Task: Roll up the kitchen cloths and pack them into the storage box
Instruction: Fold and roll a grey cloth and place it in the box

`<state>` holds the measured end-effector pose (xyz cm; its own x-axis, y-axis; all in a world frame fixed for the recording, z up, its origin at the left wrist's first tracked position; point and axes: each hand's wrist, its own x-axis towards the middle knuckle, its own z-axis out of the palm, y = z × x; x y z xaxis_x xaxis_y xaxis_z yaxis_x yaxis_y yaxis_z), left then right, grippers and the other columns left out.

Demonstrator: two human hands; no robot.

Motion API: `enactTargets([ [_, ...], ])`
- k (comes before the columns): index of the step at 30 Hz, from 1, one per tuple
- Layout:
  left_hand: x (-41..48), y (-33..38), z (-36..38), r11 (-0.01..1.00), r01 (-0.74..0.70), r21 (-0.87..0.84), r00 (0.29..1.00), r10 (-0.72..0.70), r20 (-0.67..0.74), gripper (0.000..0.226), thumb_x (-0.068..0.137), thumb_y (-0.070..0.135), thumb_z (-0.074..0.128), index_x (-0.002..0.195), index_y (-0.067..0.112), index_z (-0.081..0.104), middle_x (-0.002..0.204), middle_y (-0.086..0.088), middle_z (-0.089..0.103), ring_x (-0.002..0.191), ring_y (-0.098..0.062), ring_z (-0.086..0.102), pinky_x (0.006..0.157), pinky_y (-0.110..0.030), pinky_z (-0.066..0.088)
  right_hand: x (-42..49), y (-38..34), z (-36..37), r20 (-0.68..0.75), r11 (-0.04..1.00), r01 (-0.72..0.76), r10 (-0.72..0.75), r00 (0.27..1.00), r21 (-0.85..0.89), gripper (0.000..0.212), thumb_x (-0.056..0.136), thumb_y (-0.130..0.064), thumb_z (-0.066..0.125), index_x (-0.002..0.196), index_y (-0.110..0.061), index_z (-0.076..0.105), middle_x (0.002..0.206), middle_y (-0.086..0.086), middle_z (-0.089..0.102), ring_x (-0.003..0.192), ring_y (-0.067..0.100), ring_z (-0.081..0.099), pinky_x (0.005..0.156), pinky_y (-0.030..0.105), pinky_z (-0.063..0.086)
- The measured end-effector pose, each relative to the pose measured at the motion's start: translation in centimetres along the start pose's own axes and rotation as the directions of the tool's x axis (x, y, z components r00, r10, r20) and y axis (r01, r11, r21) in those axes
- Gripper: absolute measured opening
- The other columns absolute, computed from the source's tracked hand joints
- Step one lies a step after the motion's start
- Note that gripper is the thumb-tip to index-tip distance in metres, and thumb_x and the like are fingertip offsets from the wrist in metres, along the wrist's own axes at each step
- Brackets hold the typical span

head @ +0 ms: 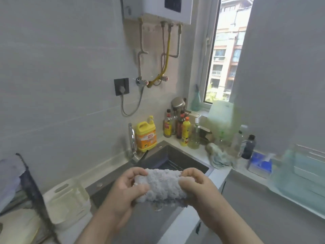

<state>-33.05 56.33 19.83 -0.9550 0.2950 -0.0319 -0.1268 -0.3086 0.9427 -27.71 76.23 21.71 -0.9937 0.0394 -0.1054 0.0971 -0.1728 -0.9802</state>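
Tightness matters most here, I judge: with my left hand (126, 187) and right hand (197, 184) each gripping an end of the grey cloth (162, 186) above the sink's (175, 161) near edge, I should wind it snug, ends level.

Left hand (126, 185), right hand (195, 184): bare. Left forearm (98, 224), right forearm (233, 221): bare, uncovered down to lower frame edge. Fingers (139, 189): rounded tips; nail detail blurred. Wrists: bare.
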Motion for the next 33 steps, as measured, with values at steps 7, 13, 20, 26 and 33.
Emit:
enactTargets([
  [7,7.8,-3.7,14.0,0.994,0.089,-0.068,0.966,-0.069,0.251,0.062,0.045,0.0,0.083,0.103,0.008,0.064,0.097,-0.017,0.07,0.081,-0.029,0.069,0.062,-0.036,0.059,-1.7,-2.7,-13.5,-0.37,0.992,0.091,-0.053,0.927,0.087,0.032,0.058,-0.005,0.061,0.086,-0.019,0.064,0.083,0.013,0.049,0.067,0.023,0.038,0.06,0.034,0.031],
  [13,13.4,-7.0,25.2,0.973,0.22,-0.066,0.905,-0.178,0.386,0.045,0.078,-0.02,0.055,0.115,0.005,0.054,0.094,-0.018,0.072,0.077,-0.032,0.071,0.06,-0.037,0.06,-2.7,-4.0,-23.0,-0.624,0.964,0.255,-0.157,0.766,0.07,0.052,0.06,-0.004,0.063,0.11,-0.017,0.063,0.107,0.018,0.066,0.081,0.026,0.062,0.07,0.037,0.051],
  [20,20.0,-10.6,35.6,0.95,0.313,0.006,0.791,-0.264,0.551,0.058,0.06,-0.012,0.069,0.113,0.007,0.055,0.091,-0.014,0.073,0.07,-0.025,0.067,0.052,-0.03,0.053,-2.0,-5.7,-31.6,-0.794,0.96,0.276,-0.135,0.593,0.043,0.052,0.059,-0.004,0.066,0.108,-0.02,0.063,0.104,0.009,0.062,0.068,0.018,0.058,0.063,0.032,0.048],
  [26,26.1,-13.7,42.6,0.928,0.367,0.059,0.7,-0.317,0.64,0.053,0.061,-0.01,0.07,0.111,0.006,0.057,0.089,-0.011,0.073,0.07,-0.023,0.069,0.064,-0.036,0.053,0.1,-7.1,-38.5,-0.875,0.972,0.233,-0.117,0.47,-0.005,0.044,0.082,0.016,0.057,0.112,-0.017,0.061,0.095,-0.001,0.058,0.053,0.003,0.056,0.055,0.021,0.048],
  [33,29.5,-17.8,50.5,0.929,0.314,0.196,0.643,-0.36,0.676,0.041,0.076,-0.016,0.064,0.108,0.008,0.056,0.094,-0.011,0.073,0.076,-0.023,0.071,0.061,-0.034,0.055,0.4,-7.4,-45.8,-0.929,0.981,0.193,-0.085,0.361,-0.015,0.047,0.081,0.012,0.061,0.114,-0.022,0.061,0.11,-0.004,0.054,0.062,0.009,0.054,0.061,0.024,0.049],
])
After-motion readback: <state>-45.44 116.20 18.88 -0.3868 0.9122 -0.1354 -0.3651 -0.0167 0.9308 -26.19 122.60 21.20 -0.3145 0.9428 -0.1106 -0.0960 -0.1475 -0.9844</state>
